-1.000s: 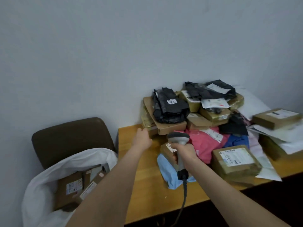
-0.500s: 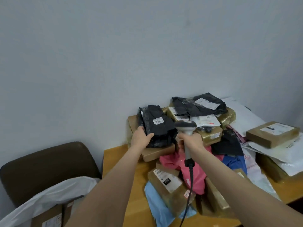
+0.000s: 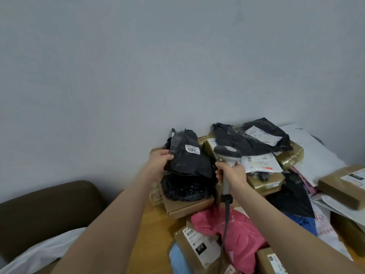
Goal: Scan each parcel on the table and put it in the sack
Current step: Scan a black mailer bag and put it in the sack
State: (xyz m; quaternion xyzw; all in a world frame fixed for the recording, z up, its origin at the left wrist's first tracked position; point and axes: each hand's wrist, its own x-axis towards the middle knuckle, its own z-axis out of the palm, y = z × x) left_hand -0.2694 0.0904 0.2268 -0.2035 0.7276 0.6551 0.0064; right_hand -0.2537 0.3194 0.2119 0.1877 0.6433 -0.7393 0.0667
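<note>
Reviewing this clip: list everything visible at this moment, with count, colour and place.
2003-labelled bag: one, black, on flat box
flat box: one, brown, under that bag
rear bag: one, black, pile back
scanner: one, grey, in right hand
pink mailer: one, pink, table front
010-labelled parcel: one, brown, beside pink mailer
sack: one, white, lower left
chair: one, dark brown, left
table: one, wooden, under parcels
left hand: one, grips 2003-labelled bag
right hand: one, grips scanner

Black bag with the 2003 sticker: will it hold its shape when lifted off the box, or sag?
Probably sags: the black bag is crumpled film that slumps over the flat cardboard box. Its glossy surface may be slippery, so the left hand, gripping only its left edge, could lose it. Weight is hard to judge, since the contents are hidden.
</note>
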